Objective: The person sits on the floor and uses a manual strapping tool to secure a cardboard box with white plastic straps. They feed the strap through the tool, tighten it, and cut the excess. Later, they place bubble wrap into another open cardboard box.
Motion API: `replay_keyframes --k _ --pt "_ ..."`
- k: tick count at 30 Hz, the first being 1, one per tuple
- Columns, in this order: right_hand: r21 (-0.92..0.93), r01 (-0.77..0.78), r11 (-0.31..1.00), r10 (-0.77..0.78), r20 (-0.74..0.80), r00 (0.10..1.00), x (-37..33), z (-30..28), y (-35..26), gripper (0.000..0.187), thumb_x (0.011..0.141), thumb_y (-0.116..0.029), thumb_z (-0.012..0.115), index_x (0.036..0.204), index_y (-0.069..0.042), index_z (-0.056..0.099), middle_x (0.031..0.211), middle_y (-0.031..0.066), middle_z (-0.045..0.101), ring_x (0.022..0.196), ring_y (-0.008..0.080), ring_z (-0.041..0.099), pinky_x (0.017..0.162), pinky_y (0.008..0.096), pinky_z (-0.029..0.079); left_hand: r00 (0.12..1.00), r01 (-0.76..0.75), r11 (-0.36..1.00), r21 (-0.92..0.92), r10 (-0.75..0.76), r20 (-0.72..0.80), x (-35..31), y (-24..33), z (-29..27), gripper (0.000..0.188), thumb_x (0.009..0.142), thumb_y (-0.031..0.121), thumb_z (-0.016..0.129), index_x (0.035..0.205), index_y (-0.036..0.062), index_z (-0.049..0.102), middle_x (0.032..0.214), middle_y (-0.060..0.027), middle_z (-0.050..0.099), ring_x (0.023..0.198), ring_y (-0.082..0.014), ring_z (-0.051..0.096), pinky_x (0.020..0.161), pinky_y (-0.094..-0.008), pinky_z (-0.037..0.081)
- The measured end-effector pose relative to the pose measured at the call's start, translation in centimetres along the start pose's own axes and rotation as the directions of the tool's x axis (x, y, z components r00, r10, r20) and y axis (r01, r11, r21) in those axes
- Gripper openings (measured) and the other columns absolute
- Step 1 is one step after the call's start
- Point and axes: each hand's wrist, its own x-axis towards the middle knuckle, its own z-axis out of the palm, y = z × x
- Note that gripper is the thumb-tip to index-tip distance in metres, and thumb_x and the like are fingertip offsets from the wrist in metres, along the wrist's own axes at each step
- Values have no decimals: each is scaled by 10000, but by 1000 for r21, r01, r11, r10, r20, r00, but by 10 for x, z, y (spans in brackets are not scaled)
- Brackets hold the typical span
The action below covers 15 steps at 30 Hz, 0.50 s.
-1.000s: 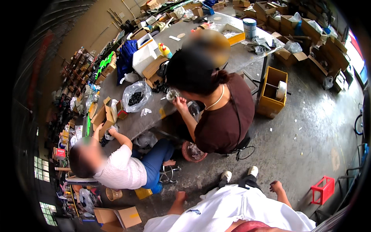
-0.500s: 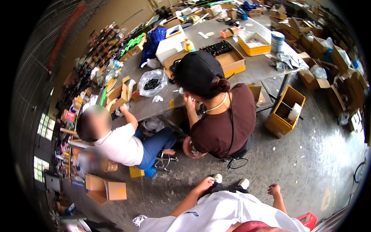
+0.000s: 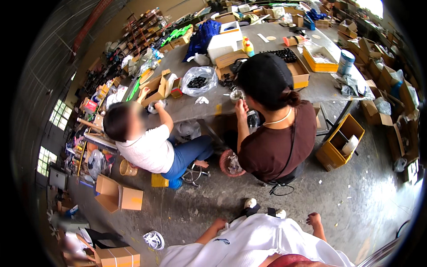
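My right hand (image 3: 314, 219) hangs out from my side above the concrete floor, fingers loosely bent and apart, with nothing in it. At the side of my white shirt (image 3: 255, 238) is my left hand (image 3: 219, 224); its fingers are partly hidden and small, and no object shows in it. Neither hand touches the worktable (image 3: 271, 38). In front of me sits a co-worker in a brown top (image 3: 280, 138), holding a small roundish item near the table edge. Another co-worker in a white top (image 3: 147, 151) sits further left, hands beside an open carton (image 3: 155, 89).
A yellow box (image 3: 340, 142) holding a white roll stands right of the co-workers. A red basket (image 3: 232, 162) sits between them. On the floor lie an open carton (image 3: 118, 193) and a coiled white bundle (image 3: 154, 240). At lower left another person (image 3: 82, 242) bends near a box.
My view has swung left, so the table and co-workers appear further right. My left hand has drawn back towards my side. A person at lower left has come into clearer view.
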Motion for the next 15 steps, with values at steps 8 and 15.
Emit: replay_keyframes --k 8,15 --pt "-36 60 998 -57 69 996 -2 38 -35 201 813 -22 469 957 19 603 718 162 653 536 236 636 445 322 502 935 -349 925 -154 332 -122 68 -25 11 288 838 288 517 929 49 648 870 -181 650 814 -291 624 710 -410 469" --pt "-139 110 984 -94 116 989 -17 63 -54 169 818 -22 523 947 49 607 708 167 654 521 225 628 437 319 490 891 -404 898 -173 345 -294 100 -35 -6 203 806 153 570 957 38 643 854 -110 666 782 -215 632 693 -340 499"
